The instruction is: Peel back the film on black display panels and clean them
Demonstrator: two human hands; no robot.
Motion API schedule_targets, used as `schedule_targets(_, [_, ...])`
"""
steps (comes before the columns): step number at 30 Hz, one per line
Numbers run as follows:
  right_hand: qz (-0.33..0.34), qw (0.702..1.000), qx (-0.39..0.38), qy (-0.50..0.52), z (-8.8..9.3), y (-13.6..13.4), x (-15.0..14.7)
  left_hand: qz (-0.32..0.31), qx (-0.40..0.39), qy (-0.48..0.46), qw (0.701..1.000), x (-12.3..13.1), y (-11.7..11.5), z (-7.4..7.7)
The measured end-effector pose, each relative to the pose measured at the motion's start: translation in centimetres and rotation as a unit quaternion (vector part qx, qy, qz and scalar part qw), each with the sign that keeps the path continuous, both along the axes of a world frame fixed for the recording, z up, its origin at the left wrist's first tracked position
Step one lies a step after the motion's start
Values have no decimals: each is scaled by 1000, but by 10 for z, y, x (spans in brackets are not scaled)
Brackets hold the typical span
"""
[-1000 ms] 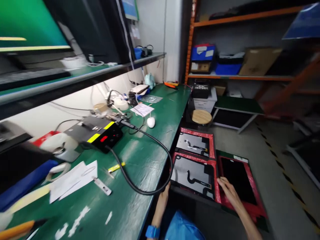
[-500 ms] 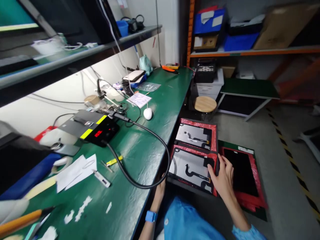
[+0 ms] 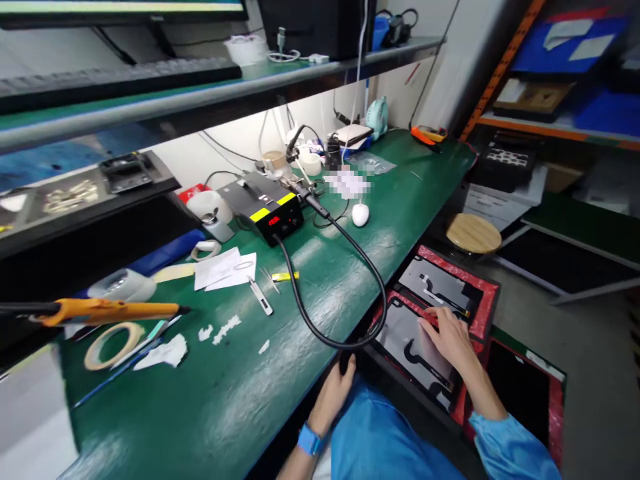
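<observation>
My right hand [image 3: 450, 340] is over a black tray lined with red padding [image 3: 487, 310]. Its fingers are bent together at the upper edge of the nearer grey-backed display panel [image 3: 407, 337], which has a black ribbon cable; what they grip is hidden. Beyond lies a second display panel [image 3: 425, 280], also with a ribbon cable. My left hand [image 3: 334, 393], below a blue wristband, is curled at the green bench's front edge around something dark that I cannot make out.
On the green bench [image 3: 320, 313] stands a soldering or hot-air station [image 3: 265, 207], its black hose looping over the front edge. Tweezers [image 3: 270, 279], tape [image 3: 114, 345] and a white mouse [image 3: 360, 214] lie around. A dark-faced panel [image 3: 520, 380] is at right, a wooden stool [image 3: 473, 233] behind.
My right hand has moved from the padded tray's right edge inward to the nearer panel's upper edge, its fingers closing. The view has turned left; my left hand stays by the bench edge.
</observation>
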State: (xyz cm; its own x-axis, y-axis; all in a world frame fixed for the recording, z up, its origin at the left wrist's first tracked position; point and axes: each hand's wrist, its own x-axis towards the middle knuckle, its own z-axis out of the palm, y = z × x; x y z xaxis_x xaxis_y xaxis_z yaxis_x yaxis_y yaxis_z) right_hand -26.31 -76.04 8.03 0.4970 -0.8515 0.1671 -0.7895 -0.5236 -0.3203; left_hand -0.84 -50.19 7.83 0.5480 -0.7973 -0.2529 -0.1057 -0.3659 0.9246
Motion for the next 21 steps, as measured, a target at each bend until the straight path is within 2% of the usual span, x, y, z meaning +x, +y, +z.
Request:
schedule_targets(4, [24, 999, 35, 20, 8, -17, 7, -13, 42, 7, 999, -5, 30, 10])
schedule_targets(8, [46, 994, 89, 37, 12, -27, 17, -43, 59, 16, 997, 1, 47, 18])
schedule_targets(16, [19, 979, 201, -26, 17, -40, 20, -135, 27, 13, 990, 12, 55, 28])
schedule_targets(21, [-31, 959, 253, -121, 34, -27, 10, -165, 9, 7, 986, 18, 61, 32])
